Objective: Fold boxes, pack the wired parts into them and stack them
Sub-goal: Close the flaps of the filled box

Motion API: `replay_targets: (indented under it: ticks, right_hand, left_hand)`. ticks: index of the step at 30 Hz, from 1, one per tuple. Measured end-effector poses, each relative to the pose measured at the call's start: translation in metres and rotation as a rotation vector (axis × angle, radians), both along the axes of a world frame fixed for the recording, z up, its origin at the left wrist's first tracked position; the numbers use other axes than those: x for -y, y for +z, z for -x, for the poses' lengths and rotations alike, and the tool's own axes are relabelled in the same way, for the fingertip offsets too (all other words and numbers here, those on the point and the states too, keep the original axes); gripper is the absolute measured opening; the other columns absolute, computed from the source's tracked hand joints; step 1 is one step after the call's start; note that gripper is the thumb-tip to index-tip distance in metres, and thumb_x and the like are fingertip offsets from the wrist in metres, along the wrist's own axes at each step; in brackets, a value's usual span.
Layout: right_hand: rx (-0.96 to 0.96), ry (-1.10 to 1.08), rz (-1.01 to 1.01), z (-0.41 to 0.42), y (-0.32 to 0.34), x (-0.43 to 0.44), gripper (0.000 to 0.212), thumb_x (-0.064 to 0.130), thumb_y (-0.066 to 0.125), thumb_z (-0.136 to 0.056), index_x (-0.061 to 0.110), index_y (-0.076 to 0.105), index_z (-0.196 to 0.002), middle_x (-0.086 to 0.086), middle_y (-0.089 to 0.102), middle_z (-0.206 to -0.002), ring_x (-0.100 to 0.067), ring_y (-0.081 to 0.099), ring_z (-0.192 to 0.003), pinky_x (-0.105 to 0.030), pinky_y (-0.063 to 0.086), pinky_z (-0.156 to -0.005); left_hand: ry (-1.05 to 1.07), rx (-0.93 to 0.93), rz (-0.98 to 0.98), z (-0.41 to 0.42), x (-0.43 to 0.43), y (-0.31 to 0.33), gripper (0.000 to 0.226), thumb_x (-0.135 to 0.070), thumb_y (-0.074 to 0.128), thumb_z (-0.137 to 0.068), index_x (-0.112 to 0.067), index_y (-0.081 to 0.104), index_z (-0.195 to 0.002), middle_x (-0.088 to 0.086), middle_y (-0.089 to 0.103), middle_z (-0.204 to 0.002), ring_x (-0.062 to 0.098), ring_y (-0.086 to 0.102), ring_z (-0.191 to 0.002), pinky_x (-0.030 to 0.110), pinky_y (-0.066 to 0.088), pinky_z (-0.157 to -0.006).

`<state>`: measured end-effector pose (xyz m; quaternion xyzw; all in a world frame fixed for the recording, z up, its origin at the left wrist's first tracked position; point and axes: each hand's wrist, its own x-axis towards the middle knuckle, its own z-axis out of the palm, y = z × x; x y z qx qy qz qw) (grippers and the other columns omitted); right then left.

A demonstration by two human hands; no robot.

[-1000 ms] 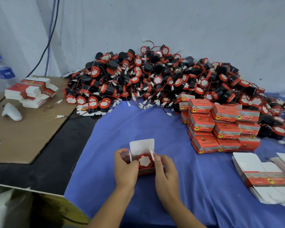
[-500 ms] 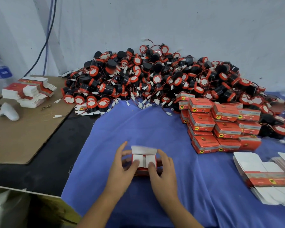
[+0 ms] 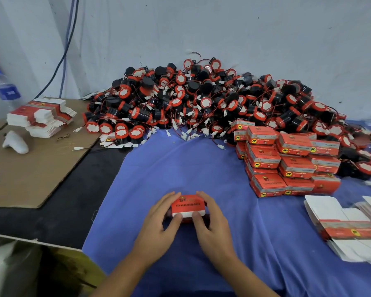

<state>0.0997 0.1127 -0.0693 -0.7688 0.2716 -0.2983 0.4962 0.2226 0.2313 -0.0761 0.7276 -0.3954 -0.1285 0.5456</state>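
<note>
Head view: your left hand (image 3: 159, 220) and right hand (image 3: 212, 222) both grip one red box (image 3: 187, 205); two flat-blank piles, far-left pile (image 3: 41, 116) and near-right pile (image 3: 347, 228); one heap of wired parts (image 3: 201, 99).

One wide head-worn view, close above the blue cloth (image 3: 201, 163), looks forward and down toward the wall (image 3: 244, 28); its edges seem slightly blurred.

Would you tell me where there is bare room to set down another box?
The widest bare patch of blue cloth lies between the pile of wired parts, the stacked boxes and the box gripped by the left hand and right hand. The cardboard sheet is bare toward its near edge. It is crowded at the back and by the flat box blanks.
</note>
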Motion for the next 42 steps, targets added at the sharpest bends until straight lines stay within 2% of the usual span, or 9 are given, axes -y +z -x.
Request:
replay_targets:
  ticks: [8,16,24,27,31,33,35,38,42]
  right_hand:
    - [0.12,-0.07,0.031,-0.002,-0.002,0.0,0.03,0.017,0.068,-0.095,0.04,0.07,-0.114,0.028,0.058,-0.132,0.001,0.054,-0.127,-0.035,0.052,-0.1]
    - [0.084,-0.086,0.031,-0.002,-0.001,-0.001,0.033,0.012,0.064,-0.096,0.034,0.072,-0.12,0.018,0.058,-0.139,0.015,0.048,-0.126,-0.006,0.04,-0.099]
    - [0.068,-0.112,0.067,-0.002,-0.001,-0.002,0.029,0.017,0.065,-0.097,0.031,0.073,-0.12,0.018,0.06,-0.137,0.015,0.05,-0.124,-0.019,0.048,-0.103]
    - [0.058,-0.125,0.055,-0.003,0.0,-0.005,0.028,0.014,0.067,-0.094,0.032,0.075,-0.115,0.022,0.06,-0.132,0.015,0.051,-0.122,-0.012,0.046,-0.099]
    - [0.033,-0.127,-0.008,-0.009,0.007,-0.007,0.029,0.007,0.064,-0.091,0.033,0.071,-0.102,0.025,0.058,-0.127,0.009,0.054,-0.119,-0.013,0.047,-0.094]
    - [0.004,-0.12,-0.094,-0.014,0.013,-0.006,0.031,0.004,0.06,-0.089,0.031,0.065,-0.101,0.019,0.059,-0.122,0.005,0.057,-0.114,-0.016,0.049,-0.091]
    - [0.031,-0.145,-0.237,-0.016,0.019,-0.004,0.032,0.0,0.059,-0.088,0.027,0.06,-0.106,0.011,0.063,-0.113,0.007,0.062,-0.1,-0.011,0.049,-0.08]
    - [0.004,-0.255,-0.286,-0.013,0.022,-0.005,0.014,0.016,0.068,-0.091,0.02,0.058,-0.1,0.006,0.066,-0.099,-0.001,0.064,-0.087,-0.011,0.047,-0.074]
    - [0.084,-0.392,-0.227,0.002,0.036,-0.002,0.012,0.021,0.067,-0.094,0.031,0.059,-0.094,0.01,0.065,-0.1,0.002,0.062,-0.088,-0.008,0.044,-0.072]
  left_hand:
    - [0.043,0.103,0.024,0.005,-0.001,0.002,0.03,-0.035,0.052,-0.101,-0.046,0.06,-0.128,-0.024,0.047,-0.148,-0.01,0.036,-0.139,0.011,0.04,-0.105]
    - [0.157,0.282,-0.117,0.019,-0.001,0.0,0.049,-0.046,0.039,-0.099,-0.036,0.049,-0.146,-0.021,0.031,-0.158,0.0,0.036,-0.143,0.025,0.04,-0.113]
    - [0.173,0.487,-0.189,0.028,-0.002,0.002,0.041,-0.019,0.053,-0.101,-0.021,0.057,-0.142,0.0,0.039,-0.158,0.02,0.048,-0.139,0.036,0.048,-0.108]
    - [0.165,0.615,-0.225,0.03,-0.001,0.003,0.043,0.004,0.072,-0.085,-0.005,0.068,-0.128,0.012,0.056,-0.143,0.033,0.056,-0.13,0.04,0.06,-0.086]
    - [0.053,0.575,-0.421,0.025,-0.009,0.013,0.079,0.006,0.093,-0.045,-0.005,0.072,-0.12,0.007,0.066,-0.133,0.024,0.069,-0.113,0.013,0.051,-0.046]
    - [-0.024,0.512,-0.413,0.027,-0.01,0.019,0.089,-0.001,0.086,-0.068,-0.008,0.047,-0.148,0.002,0.035,-0.159,0.017,0.051,-0.136,0.01,0.053,-0.074]
    - [0.076,0.426,-0.303,0.025,-0.01,0.012,0.07,-0.008,0.05,-0.102,-0.023,0.014,-0.159,-0.013,-0.007,-0.164,0.012,0.021,-0.152,0.018,0.032,-0.112]
    - [0.166,0.238,-0.232,0.035,0.0,0.024,0.046,-0.008,0.053,-0.102,-0.024,0.052,-0.145,-0.004,0.023,-0.164,0.015,0.041,-0.143,0.019,0.033,-0.111]
    - [0.203,0.061,-0.052,0.061,0.03,0.049,0.043,-0.005,0.059,-0.097,-0.033,0.061,-0.13,-0.015,0.058,-0.138,0.007,0.062,-0.116,0.018,0.047,-0.094]
